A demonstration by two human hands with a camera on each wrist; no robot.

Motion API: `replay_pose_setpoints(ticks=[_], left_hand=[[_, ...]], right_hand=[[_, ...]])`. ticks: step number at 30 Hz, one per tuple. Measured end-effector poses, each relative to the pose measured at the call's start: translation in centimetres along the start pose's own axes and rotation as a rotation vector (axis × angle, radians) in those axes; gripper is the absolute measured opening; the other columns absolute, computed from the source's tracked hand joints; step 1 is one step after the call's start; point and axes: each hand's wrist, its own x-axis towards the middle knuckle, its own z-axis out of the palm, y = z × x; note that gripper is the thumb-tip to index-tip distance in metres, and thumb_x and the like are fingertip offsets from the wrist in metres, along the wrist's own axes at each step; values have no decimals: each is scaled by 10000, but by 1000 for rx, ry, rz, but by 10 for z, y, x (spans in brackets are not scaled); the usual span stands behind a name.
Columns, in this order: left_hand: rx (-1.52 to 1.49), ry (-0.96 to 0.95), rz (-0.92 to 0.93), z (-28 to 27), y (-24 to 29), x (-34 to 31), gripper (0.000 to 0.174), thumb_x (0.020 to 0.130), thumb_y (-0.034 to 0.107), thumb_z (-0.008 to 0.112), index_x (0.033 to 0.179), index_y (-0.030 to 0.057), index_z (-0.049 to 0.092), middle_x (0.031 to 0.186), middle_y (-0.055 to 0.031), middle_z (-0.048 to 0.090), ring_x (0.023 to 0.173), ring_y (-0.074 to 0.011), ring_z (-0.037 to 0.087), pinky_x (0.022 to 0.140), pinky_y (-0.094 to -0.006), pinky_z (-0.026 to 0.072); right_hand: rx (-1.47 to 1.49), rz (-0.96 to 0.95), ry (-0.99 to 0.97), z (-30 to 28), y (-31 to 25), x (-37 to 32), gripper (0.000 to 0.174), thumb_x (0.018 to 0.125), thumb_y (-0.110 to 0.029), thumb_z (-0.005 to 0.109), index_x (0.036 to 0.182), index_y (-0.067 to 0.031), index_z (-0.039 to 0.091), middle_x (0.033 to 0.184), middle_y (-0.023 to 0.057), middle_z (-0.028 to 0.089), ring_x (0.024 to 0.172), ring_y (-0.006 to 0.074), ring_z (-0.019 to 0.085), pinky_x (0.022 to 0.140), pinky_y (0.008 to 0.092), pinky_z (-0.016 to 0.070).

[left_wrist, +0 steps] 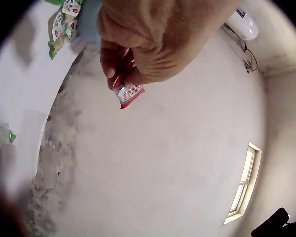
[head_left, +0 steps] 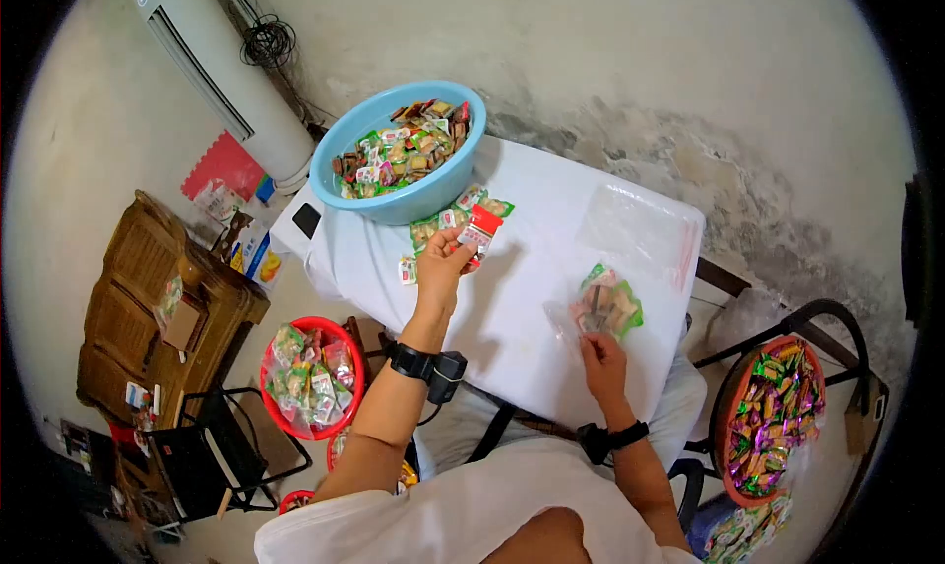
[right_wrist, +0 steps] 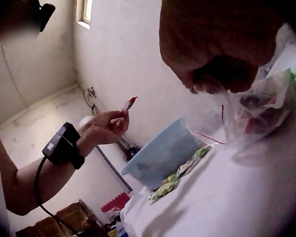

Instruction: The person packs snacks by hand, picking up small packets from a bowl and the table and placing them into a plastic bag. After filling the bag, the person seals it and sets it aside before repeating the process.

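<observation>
Now a red packet [head_left: 480, 234] is pinched by curled fingertips of the left hand [head_left: 441, 269], above the white table [head_left: 532, 269] near the blue basin [head_left: 423, 198]; the right hand [head_left: 602, 362] pinches a clear snack-filled bag [head_left: 610, 303] lying there.

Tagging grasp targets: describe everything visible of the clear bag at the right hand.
The clear bag is thin, see-through, crumpled plastic, partly filled with small wrapped snacks in green, pink and brown. The right hand pinches its near edge, holding it over the white tablecloth. Whether it rests on the cloth or hangs just above it cannot be told.
</observation>
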Motion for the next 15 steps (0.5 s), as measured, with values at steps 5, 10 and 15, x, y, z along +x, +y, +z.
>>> replay_pose_setpoints(ticks=[5,10,15], left_hand=[[-53,-13,1,5,-2,-21,249,812,59,621,1032,26,508,786,-26,606,615,-70,563,543,-196,462],[-71,-12,-43,9,-10,-36,208,822,64,610,1001,37,508,788,-26,608,620,-74,561,547,-204,458],[14,-41,30,13,-20,-51,171,810,57,621,952,79,529,803,-16,607,670,-89,582,564,-222,469]], right_hand=[[-49,-45,-10,-5,-9,1,81,819,-78,610,867,-13,624,749,101,608,628,169,566,576,282,451],[-39,-66,-4,-3,1,5,88,820,-75,607,874,-7,622,755,98,602,642,168,573,586,275,453],[46,-43,16,-2,-6,5,85,818,-73,609,865,-3,621,764,98,598,646,161,571,592,273,454]])
